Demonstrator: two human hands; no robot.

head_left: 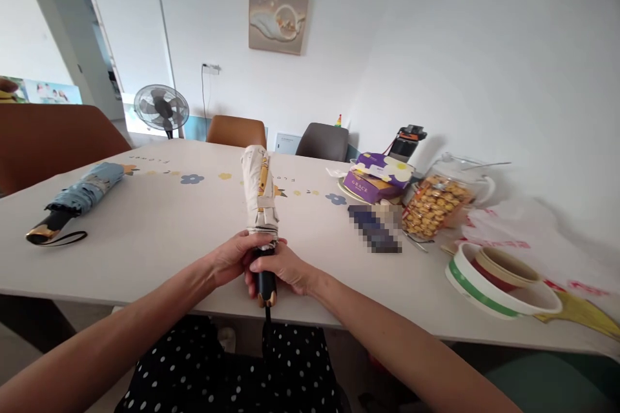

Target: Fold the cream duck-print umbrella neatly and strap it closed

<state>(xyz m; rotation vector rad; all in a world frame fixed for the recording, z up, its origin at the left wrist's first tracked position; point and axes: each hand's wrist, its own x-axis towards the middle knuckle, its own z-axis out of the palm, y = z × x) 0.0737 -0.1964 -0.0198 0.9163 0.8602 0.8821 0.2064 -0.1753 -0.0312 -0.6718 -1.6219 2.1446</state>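
A folded cream umbrella [256, 187] with a yellow and dark print points away from me over the table's front edge, its black handle and gold-coloured end toward me. My left hand [236, 258] is closed around the top of the handle, thumb across the base of the canopy. From the other side, my right hand [285, 268] grips the same handle, its thumb lying over the front. A dark strap hangs from the handle's end. Off to the left lies a folded light-blue umbrella [94, 187] with a black and gold handle and a wrist loop; neither hand touches it.
On the right of the white table [159, 258] are purple tissue packs [378, 177], a snack-filled jar [436, 203], a blurred dark item [375, 229], a white bowl with a green band [479, 290] and a plastic bag [533, 232]. Chairs and a fan [162, 108] stand behind.
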